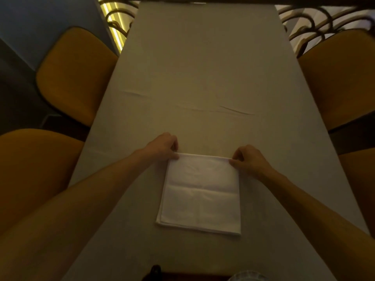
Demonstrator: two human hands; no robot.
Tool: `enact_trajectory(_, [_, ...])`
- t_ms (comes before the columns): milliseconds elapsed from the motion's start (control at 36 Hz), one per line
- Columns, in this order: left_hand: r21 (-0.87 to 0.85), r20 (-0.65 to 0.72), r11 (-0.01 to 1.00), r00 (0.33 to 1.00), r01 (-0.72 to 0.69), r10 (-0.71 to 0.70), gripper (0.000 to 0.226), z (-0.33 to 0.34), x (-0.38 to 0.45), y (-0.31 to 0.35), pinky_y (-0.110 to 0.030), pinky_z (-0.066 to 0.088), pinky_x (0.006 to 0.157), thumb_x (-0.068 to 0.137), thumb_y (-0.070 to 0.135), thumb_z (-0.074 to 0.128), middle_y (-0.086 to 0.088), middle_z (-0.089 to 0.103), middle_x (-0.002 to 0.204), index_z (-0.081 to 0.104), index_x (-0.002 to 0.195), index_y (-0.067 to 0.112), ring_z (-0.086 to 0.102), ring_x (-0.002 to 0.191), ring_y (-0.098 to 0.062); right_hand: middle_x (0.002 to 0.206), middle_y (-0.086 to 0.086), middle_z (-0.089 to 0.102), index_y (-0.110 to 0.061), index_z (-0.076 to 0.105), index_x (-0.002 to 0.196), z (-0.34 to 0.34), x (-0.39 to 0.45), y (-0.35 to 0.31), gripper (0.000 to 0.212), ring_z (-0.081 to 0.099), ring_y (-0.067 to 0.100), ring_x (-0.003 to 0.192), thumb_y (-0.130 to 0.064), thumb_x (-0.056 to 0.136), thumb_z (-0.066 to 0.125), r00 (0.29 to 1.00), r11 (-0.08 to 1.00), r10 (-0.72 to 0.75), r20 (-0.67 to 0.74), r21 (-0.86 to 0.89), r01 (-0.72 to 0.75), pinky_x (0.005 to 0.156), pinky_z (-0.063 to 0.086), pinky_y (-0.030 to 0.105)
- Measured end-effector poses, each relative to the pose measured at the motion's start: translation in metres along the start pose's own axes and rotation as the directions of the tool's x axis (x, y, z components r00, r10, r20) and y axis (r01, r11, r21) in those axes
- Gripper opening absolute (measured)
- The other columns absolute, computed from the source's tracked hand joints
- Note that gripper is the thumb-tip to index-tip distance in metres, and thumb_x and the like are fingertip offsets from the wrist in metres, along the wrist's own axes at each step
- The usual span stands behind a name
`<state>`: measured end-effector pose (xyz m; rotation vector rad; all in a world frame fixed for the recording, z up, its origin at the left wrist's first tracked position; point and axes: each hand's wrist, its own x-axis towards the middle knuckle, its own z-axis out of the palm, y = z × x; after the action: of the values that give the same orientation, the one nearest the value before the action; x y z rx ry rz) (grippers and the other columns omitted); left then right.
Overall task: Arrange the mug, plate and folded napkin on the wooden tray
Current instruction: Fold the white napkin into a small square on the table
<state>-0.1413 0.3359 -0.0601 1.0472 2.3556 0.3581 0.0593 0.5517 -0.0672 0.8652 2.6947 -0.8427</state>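
Two hands, the left hand (pixel 162 146) and right hand (pixel 250 159), have fingers clamped on the folded napkin's (pixel 200 193) far corners, flat on the tabletop (pixel 203 67).

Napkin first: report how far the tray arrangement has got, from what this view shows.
Done: the napkin lies folded into a rectangle on the tablecloth. In hand: the left hand and right hand pinch its two far corners. Left: everything else. No tray, mug or plate appears in this view, so nothing is arranged yet.
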Motion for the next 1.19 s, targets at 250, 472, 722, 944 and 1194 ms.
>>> enact_trajectory(250, [0.028, 0.000, 1.000, 1.000, 0.015, -0.015, 0.020, 0.008, -0.005, -0.003, -0.041, 0.047, 0.091, 0.077, 0.028, 0.073, -0.004, 0.040, 0.107, 0.062, 0.090, 0.018, 0.050, 0.096, -0.021, 0.095, 0.007, 0.054, -0.012, 0.065, 0.086, 0.003, -0.008, -0.002, 0.016, 0.052, 0.020, 0.083, -0.028, 0.087, 0.066, 1.000, 0.999, 0.013, -0.022, -0.031, -0.014, 0.078, 0.049, 0.038])
enact_trajectory(472, [-0.029, 0.004, 0.999, 1.000, 0.019, -0.019, 0.019, -0.002, -0.008, 0.001, -0.030, 0.044, 0.081, 0.080, 0.019, 0.072, -0.012, 0.060, 0.103, 0.065, 0.093, 0.007, 0.056, 0.096, -0.026, 0.095, 0.009, 0.059, -0.015, 0.061, 0.084, -0.008, -0.016, -0.012, 0.012, 0.058, 0.027, 0.091, -0.026, 0.089, 0.064, 0.998, 1.000, 0.031, -0.045, -0.001, -0.031, 0.081, 0.050, 0.041])
enact_trajectory(722, [-0.156, -0.250, 0.984, 0.967, -0.088, 0.047, 0.012, -0.029, -0.020, 0.014, -0.023, 0.037, 0.062, 0.078, 0.014, 0.073, -0.001, 0.061, 0.080, 0.066, 0.087, 0.011, 0.054, 0.075, -0.014, 0.084, 0.004, 0.063, -0.016, 0.061, 0.083, -0.032, -0.018, -0.018, 0.012, 0.056, 0.019, 0.077, -0.025, 0.088, 0.066, 0.977, 0.991, 0.015, -0.212, 0.131, 0.014, 0.064, 0.041, 0.028])
enact_trajectory(944, [-0.148, -0.334, 0.973, 0.935, -0.175, 0.117, 0.012, -0.029, -0.048, 0.023, -0.021, 0.035, 0.070, 0.080, 0.007, 0.068, -0.007, 0.068, 0.089, 0.072, 0.091, 0.005, 0.053, 0.079, -0.014, 0.084, 0.000, 0.061, -0.016, 0.064, 0.088, -0.051, -0.047, -0.019, 0.012, 0.055, 0.010, 0.074, -0.026, 0.086, 0.070, 0.982, 0.991, -0.108, -0.158, 0.063, 0.120, 0.058, 0.036, 0.016])
enact_trajectory(1194, [-0.176, -0.392, 0.961, 0.910, -0.214, 0.131, 0.016, 0.004, -0.106, 0.018, -0.016, 0.035, 0.064, 0.068, -0.001, 0.069, 0.001, 0.061, 0.076, 0.067, 0.076, 0.013, 0.054, 0.076, -0.017, 0.082, -0.007, 0.064, -0.025, 0.064, 0.080, -0.036, -0.097, -0.016, 0.011, 0.059, 0.007, 0.078, -0.030, 0.081, 0.074, 0.988, 0.978, -0.149, -0.038, 0.142, 0.153, 0.064, 0.044, 0.020])
